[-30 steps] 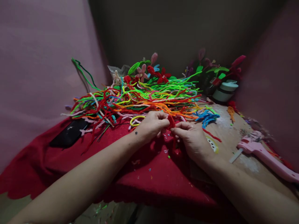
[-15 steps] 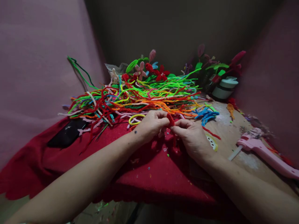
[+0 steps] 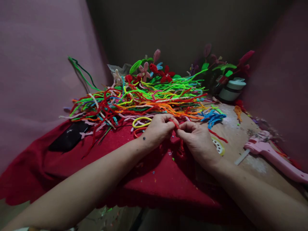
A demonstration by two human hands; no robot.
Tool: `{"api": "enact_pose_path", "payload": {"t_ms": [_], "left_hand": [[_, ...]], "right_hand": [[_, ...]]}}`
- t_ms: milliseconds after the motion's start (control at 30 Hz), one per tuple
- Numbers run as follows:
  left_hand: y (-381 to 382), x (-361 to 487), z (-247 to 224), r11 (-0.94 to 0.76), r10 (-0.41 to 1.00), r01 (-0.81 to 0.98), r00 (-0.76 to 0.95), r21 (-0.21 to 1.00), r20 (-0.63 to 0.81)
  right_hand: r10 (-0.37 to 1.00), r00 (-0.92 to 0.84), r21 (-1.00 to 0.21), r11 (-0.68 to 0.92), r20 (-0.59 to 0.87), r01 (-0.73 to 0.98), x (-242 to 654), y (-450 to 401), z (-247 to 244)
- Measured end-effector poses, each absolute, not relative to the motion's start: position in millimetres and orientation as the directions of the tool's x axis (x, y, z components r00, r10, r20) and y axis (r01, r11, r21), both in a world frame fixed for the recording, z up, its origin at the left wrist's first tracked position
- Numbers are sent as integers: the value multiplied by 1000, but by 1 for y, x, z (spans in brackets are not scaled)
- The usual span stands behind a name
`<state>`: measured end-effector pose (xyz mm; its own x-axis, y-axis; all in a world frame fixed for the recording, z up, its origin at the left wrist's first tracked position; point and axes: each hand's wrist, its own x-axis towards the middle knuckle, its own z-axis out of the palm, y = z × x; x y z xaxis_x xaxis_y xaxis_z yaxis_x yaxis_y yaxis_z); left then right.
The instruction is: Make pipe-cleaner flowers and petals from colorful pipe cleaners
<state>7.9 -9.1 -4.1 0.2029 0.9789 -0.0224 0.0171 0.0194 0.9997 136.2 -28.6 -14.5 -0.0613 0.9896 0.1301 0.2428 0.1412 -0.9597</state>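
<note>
Over the red cloth (image 3: 154, 179), my left hand (image 3: 160, 127) and my right hand (image 3: 196, 138) meet at the fingertips. Both pinch a red fuzzy stem (image 3: 176, 124), and part of it is hidden by the fingers. A red strand hangs below my fingertips in shadow. Just behind the hands lies a wide pile of coloured fuzzy stems (image 3: 144, 99). Beside my left wrist are a yellow ring (image 3: 141, 118) and an orange-red ring (image 3: 136, 132).
A black phone (image 3: 67, 138) lies at the left. On the right are blue stems (image 3: 213, 118), a yellow-rimmed round piece (image 3: 218, 147), a pink glue gun (image 3: 267, 148) and a lidded jar (image 3: 232, 89). Fuzzy flowers (image 3: 166, 75) stand at the back.
The red stem stood up as a loop above my fingertips and now sits lower, mostly covered by the fingers. My left fingers have curled over it.
</note>
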Motion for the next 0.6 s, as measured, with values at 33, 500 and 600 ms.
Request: {"api": "enact_pose_path", "payload": {"t_ms": [33,500,600], "left_hand": [[-9,8,-4,40,979,-23,202,999,-34],[-9,6,-3,171,936,-85,324,982,-135],[-9,4,0,174,934,-67,328,982,-143]], "right_hand": [[988,-62,-959,151,141,238,136,-28,-15],[993,-114,-992,17,3,125,137,-25,-24],[993,-120,-998,-14,-21,58,138,-24,-26]]}}
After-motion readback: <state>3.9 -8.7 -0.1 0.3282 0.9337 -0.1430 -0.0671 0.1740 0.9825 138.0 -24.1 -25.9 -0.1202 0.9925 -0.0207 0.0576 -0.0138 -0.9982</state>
